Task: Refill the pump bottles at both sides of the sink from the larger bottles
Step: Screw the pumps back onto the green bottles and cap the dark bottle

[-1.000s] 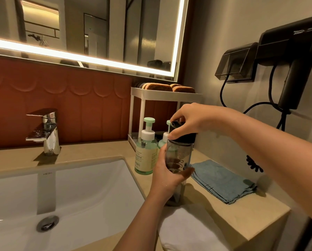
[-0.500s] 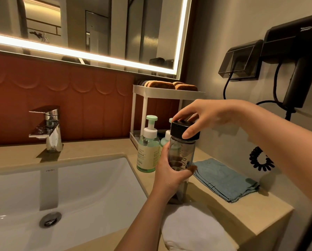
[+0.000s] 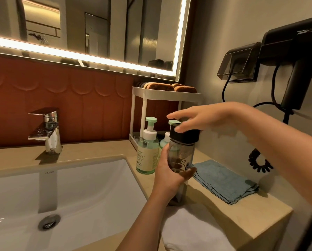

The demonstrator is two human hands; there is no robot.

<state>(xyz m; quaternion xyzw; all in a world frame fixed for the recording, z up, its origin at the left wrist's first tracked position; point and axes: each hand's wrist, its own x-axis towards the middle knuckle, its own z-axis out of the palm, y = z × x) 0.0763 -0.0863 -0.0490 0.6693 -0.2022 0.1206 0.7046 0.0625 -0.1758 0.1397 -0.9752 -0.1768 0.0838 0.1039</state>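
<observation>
Fingers and thumb of the left hand (image 3: 167,175) curl round a smoky translucent plastic bottle (image 3: 181,154) with a matt black screw cap (image 3: 185,135), upright on the beige stone counter (image 3: 97,151) right of the glossy white basin (image 3: 79,187). The right hand (image 3: 202,120) hovers over the cap, fingers loosely straight, thumb touching it. Two smooth, rounded pale green pump bottles (image 3: 148,154) stand just behind.

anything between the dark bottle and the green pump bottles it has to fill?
Nothing stands between them: the pump bottles are right behind the dark bottle in the left hand. But its black cap is on, right hand over it, and both pump heads are on, so no opening is free.
</observation>
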